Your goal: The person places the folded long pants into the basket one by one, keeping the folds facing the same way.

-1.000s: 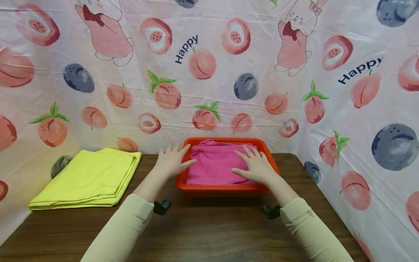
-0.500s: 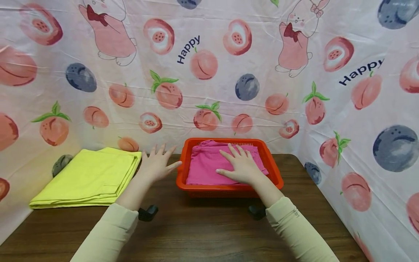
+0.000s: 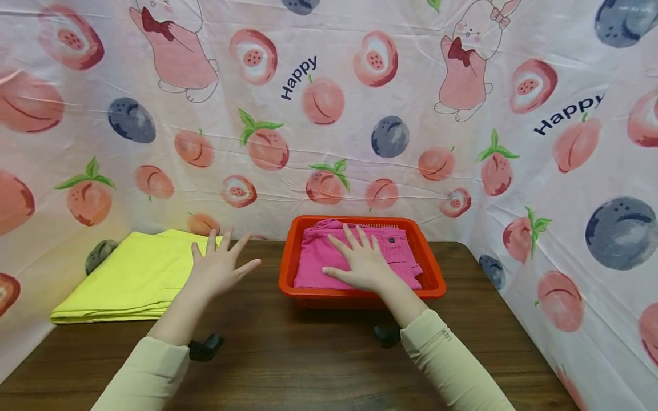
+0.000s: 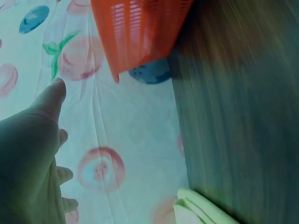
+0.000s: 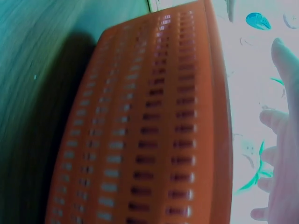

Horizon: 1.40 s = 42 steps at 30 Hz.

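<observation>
The pink cloth (image 3: 315, 257) lies below the right grip (image 3: 364, 266).

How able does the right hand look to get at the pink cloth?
Likely yes: the right hand holds nothing, its fingers are spread, and the red basket's open top leaves the pink cloth exposed.

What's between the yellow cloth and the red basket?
In the head view, bare table shows between cloth and basket, with the left hand blocking part of the stretch from sight.
</observation>
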Motion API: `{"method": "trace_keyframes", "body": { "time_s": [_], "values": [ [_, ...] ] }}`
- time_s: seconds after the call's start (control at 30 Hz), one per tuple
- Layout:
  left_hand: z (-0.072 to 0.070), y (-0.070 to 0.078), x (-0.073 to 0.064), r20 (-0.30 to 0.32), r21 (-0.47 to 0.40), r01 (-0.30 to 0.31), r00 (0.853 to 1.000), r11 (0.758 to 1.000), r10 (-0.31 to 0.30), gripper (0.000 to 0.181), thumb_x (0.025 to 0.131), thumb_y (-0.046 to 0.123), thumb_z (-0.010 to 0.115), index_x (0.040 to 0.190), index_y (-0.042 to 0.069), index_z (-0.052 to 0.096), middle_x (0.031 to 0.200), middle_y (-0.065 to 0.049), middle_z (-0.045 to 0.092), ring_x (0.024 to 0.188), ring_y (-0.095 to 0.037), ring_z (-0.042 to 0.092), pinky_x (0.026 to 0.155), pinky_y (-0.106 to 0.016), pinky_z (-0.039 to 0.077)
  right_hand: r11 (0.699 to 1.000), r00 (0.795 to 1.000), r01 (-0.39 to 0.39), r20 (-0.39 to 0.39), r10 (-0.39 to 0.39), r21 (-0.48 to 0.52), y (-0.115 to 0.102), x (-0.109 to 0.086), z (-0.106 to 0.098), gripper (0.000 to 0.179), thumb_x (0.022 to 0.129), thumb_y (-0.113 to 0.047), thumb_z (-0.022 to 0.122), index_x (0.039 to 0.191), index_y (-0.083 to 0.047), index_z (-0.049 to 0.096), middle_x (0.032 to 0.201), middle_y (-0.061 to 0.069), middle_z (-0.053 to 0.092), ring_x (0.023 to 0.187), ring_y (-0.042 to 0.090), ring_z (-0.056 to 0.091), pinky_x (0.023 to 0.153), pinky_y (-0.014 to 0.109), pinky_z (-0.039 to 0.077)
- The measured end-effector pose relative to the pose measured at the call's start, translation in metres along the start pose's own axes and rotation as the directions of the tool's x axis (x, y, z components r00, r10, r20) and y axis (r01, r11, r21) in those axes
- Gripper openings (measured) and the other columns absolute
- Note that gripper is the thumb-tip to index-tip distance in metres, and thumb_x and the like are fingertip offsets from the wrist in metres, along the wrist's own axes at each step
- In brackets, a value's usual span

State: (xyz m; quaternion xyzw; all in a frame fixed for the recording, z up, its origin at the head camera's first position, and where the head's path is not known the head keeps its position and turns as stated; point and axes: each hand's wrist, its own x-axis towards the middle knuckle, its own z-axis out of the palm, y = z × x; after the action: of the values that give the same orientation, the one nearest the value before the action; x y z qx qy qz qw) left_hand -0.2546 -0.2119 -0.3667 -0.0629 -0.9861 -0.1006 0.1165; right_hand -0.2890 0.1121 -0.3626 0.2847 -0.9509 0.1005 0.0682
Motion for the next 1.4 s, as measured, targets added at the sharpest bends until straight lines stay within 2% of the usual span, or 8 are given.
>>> {"method": "trace_keyframes", "body": {
  "time_s": [0.27, 0.7, 0.93, 1.13, 1.4],
  "values": [
    [-0.003, -0.024, -0.019, -0.022, -0.005, 0.021, 1.000, 1.000, -0.021, 0.083, 0.089, 0.068, 0.044, 0.151, 0.015, 0.029, 0.154, -0.027, 0.008, 0.136, -0.055, -0.006, 0.093, -0.077, -0.009, 0.999, 0.999, 0.025, 0.022, -0.026, 0.023, -0.020, 0.008, 0.009, 0.080, 0.087, -0.070, 0.042, 0.154, -0.033, 0.019, 0.160, 0.006, 0.000, 0.144, 0.032, -0.004, 0.110, 0.059, 0.002],
    [0.005, -0.063, -0.047, -0.028, 0.008, 0.070, 0.997, 0.997, -0.070, 0.083, 0.090, 0.069, 0.041, 0.153, 0.019, 0.021, 0.155, -0.028, -0.003, 0.134, -0.055, -0.015, 0.091, -0.076, -0.016, 0.993, 0.997, 0.074, 0.017, -0.076, 0.090, -0.054, 0.017, 0.026, 0.081, 0.087, -0.070, 0.043, 0.154, -0.031, 0.018, 0.160, 0.006, -0.005, 0.144, 0.031, -0.009, 0.109, 0.059, -0.003],
    [0.006, -0.090, -0.062, -0.020, 0.012, 0.095, 0.995, 0.995, -0.095, 0.083, 0.092, 0.065, 0.043, 0.154, 0.018, 0.017, 0.153, -0.030, -0.006, 0.132, -0.057, -0.018, 0.088, -0.076, -0.019, 0.991, 0.993, 0.115, -0.009, -0.114, 0.064, -0.079, 0.023, 0.029, 0.081, 0.087, -0.073, 0.039, 0.154, -0.036, 0.013, 0.160, 0.007, -0.003, 0.144, 0.031, -0.008, 0.109, 0.059, -0.002],
    [0.008, -0.111, -0.074, 0.015, 0.018, 0.119, 0.993, 0.993, -0.119, 0.086, 0.091, 0.068, 0.041, 0.155, 0.019, 0.012, 0.152, -0.031, -0.010, 0.130, -0.059, -0.020, 0.085, -0.077, -0.020, 0.987, 0.989, 0.149, -0.003, -0.150, 0.058, -0.102, 0.026, 0.034, 0.081, 0.086, -0.074, 0.037, 0.154, -0.036, 0.014, 0.159, 0.003, -0.010, 0.143, 0.028, -0.014, 0.109, 0.060, 0.000],
    [0.007, -0.134, -0.086, 0.009, 0.019, 0.143, 0.990, 0.990, -0.143, 0.085, 0.091, 0.065, 0.044, 0.155, 0.022, 0.009, 0.151, -0.032, -0.011, 0.128, -0.059, -0.024, 0.083, -0.078, -0.021, 0.984, 0.984, 0.176, 0.005, -0.177, 0.011, -0.122, 0.030, 0.040, 0.080, 0.086, -0.077, 0.033, 0.153, -0.040, 0.008, 0.159, 0.002, -0.011, 0.143, 0.027, -0.016, 0.109, 0.060, 0.000]
  ]
}}
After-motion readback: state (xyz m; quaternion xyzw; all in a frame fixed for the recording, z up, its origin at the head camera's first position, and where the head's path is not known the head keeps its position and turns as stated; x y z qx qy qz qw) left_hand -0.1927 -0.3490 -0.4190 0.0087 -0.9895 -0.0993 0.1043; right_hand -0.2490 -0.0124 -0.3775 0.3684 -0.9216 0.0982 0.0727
